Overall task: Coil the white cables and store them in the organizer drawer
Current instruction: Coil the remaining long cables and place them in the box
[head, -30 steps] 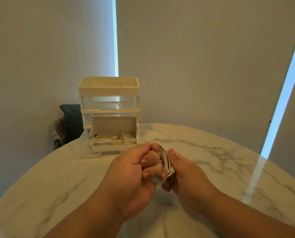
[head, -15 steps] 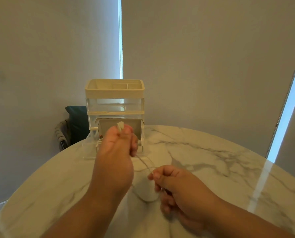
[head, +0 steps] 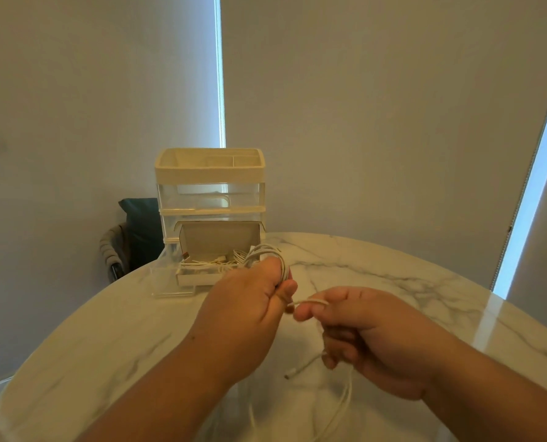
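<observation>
1. The coiling step is judged to be in hand: loops of the white cable (head: 267, 250) are gripped in the curled left hand (head: 249, 311) at the centre of the frame, just in front of the organizer (head: 208, 169).
2. A strand of that cable is pinched between thumb and forefinger of the right hand (head: 371, 336), right of centre. A loose tail (head: 345, 400) is seen trailing toward the lower edge, and a plug end (head: 292, 373) shows below the hands.
3. For the next move, the tail probably has to be wound onto the loops. The bundle would then be set into the open drawer (head: 195, 280), left of centre, where other cables (head: 214, 261) lie.
4. The left fingertips are hidden behind the hand, and the loops cannot be counted. The tail is cut off by the bottom edge, and whether it touches the table (head: 409, 282) cannot be told.
</observation>
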Available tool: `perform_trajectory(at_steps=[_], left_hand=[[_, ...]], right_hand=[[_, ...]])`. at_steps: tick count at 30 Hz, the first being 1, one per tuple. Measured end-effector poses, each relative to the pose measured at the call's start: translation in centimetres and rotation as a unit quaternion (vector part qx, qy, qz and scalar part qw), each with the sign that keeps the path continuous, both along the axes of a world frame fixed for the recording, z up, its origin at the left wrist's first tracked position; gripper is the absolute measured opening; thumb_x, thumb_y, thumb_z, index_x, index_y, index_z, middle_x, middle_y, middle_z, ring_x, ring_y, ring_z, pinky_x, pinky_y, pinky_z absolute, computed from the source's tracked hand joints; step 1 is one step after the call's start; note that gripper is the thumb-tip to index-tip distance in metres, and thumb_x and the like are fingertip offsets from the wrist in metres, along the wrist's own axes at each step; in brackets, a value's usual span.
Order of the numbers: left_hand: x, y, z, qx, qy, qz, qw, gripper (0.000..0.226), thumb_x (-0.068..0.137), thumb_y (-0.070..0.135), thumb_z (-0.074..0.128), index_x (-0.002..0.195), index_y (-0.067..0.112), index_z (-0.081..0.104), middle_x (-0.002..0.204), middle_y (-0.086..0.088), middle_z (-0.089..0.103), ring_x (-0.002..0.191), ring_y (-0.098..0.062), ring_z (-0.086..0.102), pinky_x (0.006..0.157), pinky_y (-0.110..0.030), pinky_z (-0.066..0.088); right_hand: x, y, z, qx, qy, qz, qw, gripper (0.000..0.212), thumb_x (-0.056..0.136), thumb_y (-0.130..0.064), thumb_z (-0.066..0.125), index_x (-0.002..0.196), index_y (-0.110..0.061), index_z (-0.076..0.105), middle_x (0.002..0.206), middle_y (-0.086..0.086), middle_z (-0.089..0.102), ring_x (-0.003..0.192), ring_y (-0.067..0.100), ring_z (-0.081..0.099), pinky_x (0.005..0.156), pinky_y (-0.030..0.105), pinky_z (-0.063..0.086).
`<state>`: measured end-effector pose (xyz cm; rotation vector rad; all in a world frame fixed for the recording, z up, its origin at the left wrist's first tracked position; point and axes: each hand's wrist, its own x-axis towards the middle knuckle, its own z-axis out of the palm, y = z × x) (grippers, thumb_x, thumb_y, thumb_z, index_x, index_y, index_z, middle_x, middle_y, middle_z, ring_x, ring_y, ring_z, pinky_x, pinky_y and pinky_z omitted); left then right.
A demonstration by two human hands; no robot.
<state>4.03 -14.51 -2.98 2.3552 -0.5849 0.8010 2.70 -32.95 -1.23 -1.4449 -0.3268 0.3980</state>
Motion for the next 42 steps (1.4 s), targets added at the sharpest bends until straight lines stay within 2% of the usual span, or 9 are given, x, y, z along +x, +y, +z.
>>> perform_trajectory(at_steps=[6,10,14,17,24,28,34,39,42], left_hand=[[-0.6,-1.4,-0.5,0.072,0.079,-0.005,0.994,0.04,0.094,0.064,0.014,0.088,0.035,0.041,0.08,0.013,0.048,0.079,-0.005,0.043,0.07,-0.031,0.045],[-0.7,-1.2,-0.3,0.053,0.102,-0.014,0.993,0.024,0.099,0.048,0.022,0.094,0.037,0.043,0.086,0.016,0.052,0.086,-0.002,0.045,0.076,-0.031,0.046],[-0.5,-1.5,-0.2,0.066,0.107,-0.011,0.992,0.02,0.103,0.042,0.031,0.097,0.037,0.049,0.08,0.024,0.053,0.082,0.006,0.049,0.071,-0.017,0.042],[-0.2,-1.2,-0.3,0.076,0.151,-0.024,0.985,0.023,0.102,0.045,0.033,0.091,0.035,0.052,0.083,0.017,0.06,0.08,0.001,0.054,0.076,-0.027,0.05],[-0.1,-1.4,-0.7,0.135,0.113,0.032,0.984,0.026,0.1,0.053,0.029,0.097,0.034,0.046,0.084,0.011,0.053,0.079,-0.007,0.049,0.072,-0.031,0.049],[0.4,-0.8,-1.2,0.109,0.141,0.047,0.983,0.029,0.1,0.054,0.03,0.091,0.031,0.044,0.086,0.01,0.051,0.079,-0.011,0.05,0.073,-0.036,0.048],[-0.7,-2.6,-1.5,0.134,0.189,-0.005,0.973,0.037,0.101,0.054,0.026,0.088,0.027,0.048,0.086,0.006,0.056,0.082,-0.013,0.053,0.078,-0.036,0.047],[-0.8,-2.4,-1.1,0.045,0.191,-0.058,0.979,0.04,0.101,0.047,0.035,0.081,0.017,0.051,0.076,0.005,0.054,0.072,-0.008,0.05,0.073,-0.035,0.045],[-1.0,-2.2,-0.7,-0.065,0.271,-0.109,0.954,0.041,0.101,0.042,0.04,0.074,0.017,0.056,0.064,0.011,0.051,0.057,-0.002,0.045,0.065,-0.028,0.045]], right_hand=[[0.6,-1.4,0.9,-0.001,-0.008,-0.045,0.999,0.026,0.082,-0.02,0.061,0.088,-0.002,0.078,0.052,-0.001,0.027,0.042,0.01,0.024,0.058,0.03,0.029],[0.7,-2.6,1.8,-0.039,0.032,-0.002,0.999,0.032,0.079,-0.024,0.062,0.093,0.0,0.077,0.05,-0.002,0.025,0.036,0.009,0.022,0.056,0.034,0.04],[0.7,-3.0,1.9,-0.043,0.073,0.014,0.996,0.031,0.08,-0.024,0.062,0.092,-0.001,0.077,0.051,-0.002,0.023,0.038,0.007,0.019,0.049,0.027,0.032],[1.1,-3.1,1.7,-0.041,0.095,0.022,0.994,0.03,0.08,-0.025,0.061,0.092,-0.001,0.076,0.051,-0.002,0.025,0.038,0.007,0.021,0.048,0.024,0.025],[2.2,-4.1,1.4,0.072,0.175,0.172,0.967,0.035,0.085,-0.028,0.071,0.101,0.003,0.072,0.06,0.007,0.057,0.05,0.016,0.057,0.036,0.018,0.036],[2.4,-5.3,1.7,0.089,0.065,0.216,0.97,0.05,0.08,-0.037,0.072,0.114,0.0,0.07,0.084,0.014,0.068,0.074,0.029,0.058,0.062,0.029,0.041],[4.7,-5.8,0.8,0.343,0.02,0.172,0.923,0.078,0.091,-0.066,0.041,0.152,-0.018,0.037,0.146,0.021,0.05,0.134,0.044,0.046,0.104,0.049,0.041],[5.8,-5.3,-1.1,0.281,-0.021,-0.05,0.958,0.111,0.059,-0.083,0.056,0.148,-0.019,0.041,0.149,0.018,0.047,0.136,0.038,0.045,0.103,0.048,0.044],[5.9,-4.8,-1.6,0.291,-0.002,-0.087,0.953,0.123,0.058,-0.094,0.033,0.141,-0.005,0.052,0.139,0.023,0.056,0.135,0.039,0.046,0.106,0.05,0.039]])
